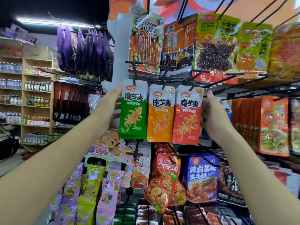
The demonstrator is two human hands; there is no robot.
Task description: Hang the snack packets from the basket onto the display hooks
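Three snack packets hang side by side on black display hooks (134, 73): a green packet (133, 111), an orange packet (160, 113) and a red packet (187, 116). My left hand (112, 101) reaches up along the left edge of the green packet, with its fingers going behind the stack. My right hand (211, 111) is at the right edge of the red packet, its fingers tucked behind it. How either hand's fingers lie is hidden. No basket is in view.
More packets hang on the rack above (144, 46) and below (201, 177), with bare hook ends sticking out at the right (253, 93). Purple packets (84, 49) hang at upper left. Wooden shelves of bottles (35, 98) stand at far left.
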